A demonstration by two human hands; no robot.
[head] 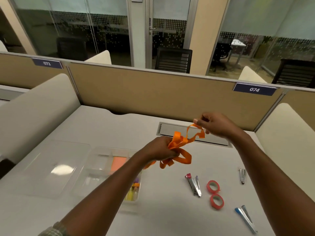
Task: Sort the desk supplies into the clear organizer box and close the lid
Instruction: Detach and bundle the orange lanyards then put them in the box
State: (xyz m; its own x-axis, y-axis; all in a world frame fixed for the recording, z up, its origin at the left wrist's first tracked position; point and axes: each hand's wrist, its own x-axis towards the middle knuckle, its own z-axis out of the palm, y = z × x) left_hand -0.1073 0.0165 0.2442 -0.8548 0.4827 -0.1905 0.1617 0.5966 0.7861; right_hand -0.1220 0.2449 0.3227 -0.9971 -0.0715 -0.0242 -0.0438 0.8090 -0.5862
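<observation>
Above the middle of the desk my left hand grips a bunched orange ribbon. My right hand pinches the ribbon's free end, higher and to the right. The clear organizer box stands open at the lower left, partly behind my left forearm. It holds an orange pad and some small coloured items. Its clear lid lies flat to the left of it. On the desk to the right lie two red tape rolls, a red-tipped stapler, a blue-tipped stapler and a small silver one.
A tan partition closes the back of the desk, with cream side dividers left and right. A recessed cable tray cover sits in the desk just under my right hand. Glass-walled rooms and chairs lie beyond.
</observation>
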